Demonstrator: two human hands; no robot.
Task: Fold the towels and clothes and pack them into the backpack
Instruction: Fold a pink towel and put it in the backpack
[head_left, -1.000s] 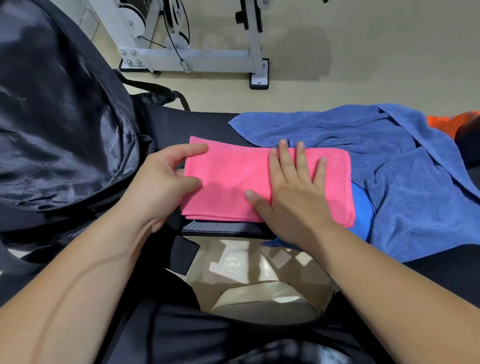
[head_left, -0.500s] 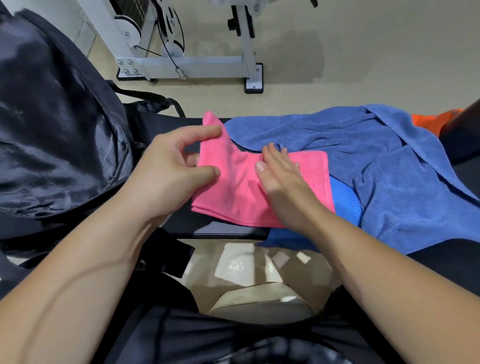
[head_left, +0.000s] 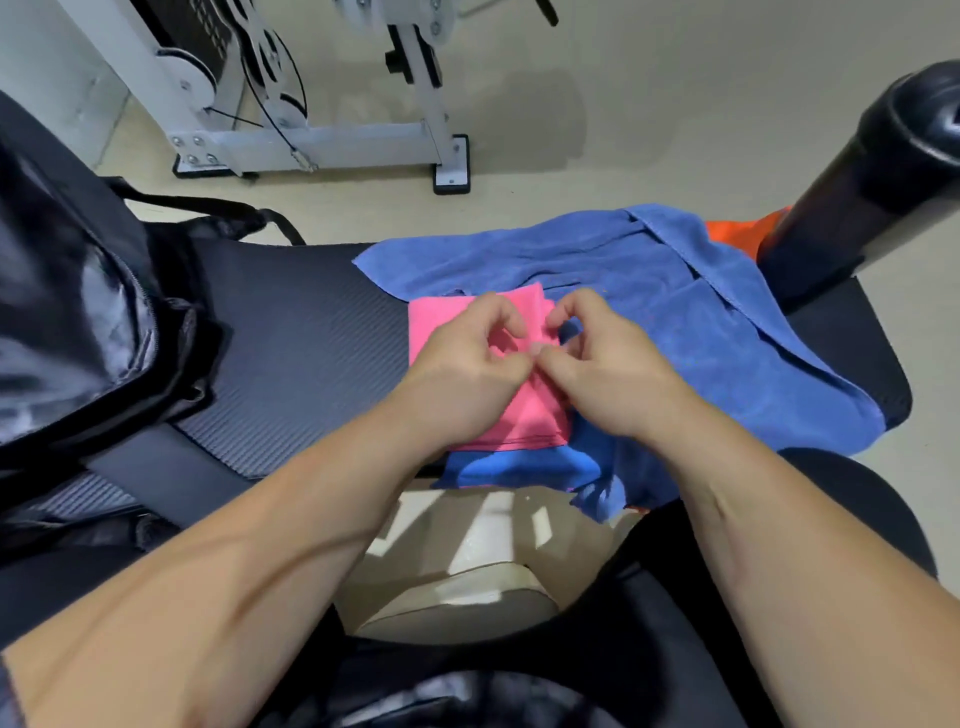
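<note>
A small pink towel (head_left: 535, 415), folded into a squarish packet, lies on the black ribbed bench pad (head_left: 311, 332), partly over a blue cloth. My left hand (head_left: 462, 374) and my right hand (head_left: 602, 369) meet over its middle, both pinching its folded edges. A large blue towel (head_left: 727, 332) is spread loosely to the right. The black backpack (head_left: 67, 291) stands at the far left with its zipper edge facing the pad. An orange cloth (head_left: 737, 228) peeks out behind the blue towel.
A white metal machine frame (head_left: 322, 140) stands on the beige floor beyond the bench. A black padded roller (head_left: 878, 171) rises at the right edge. A backpack strap (head_left: 208, 218) lies at the pad's far left corner.
The pink towel lay flat as a long strip; my left hand lifted its left end and folded it over to the right. Both hands now pinch the shorter packet.
</note>
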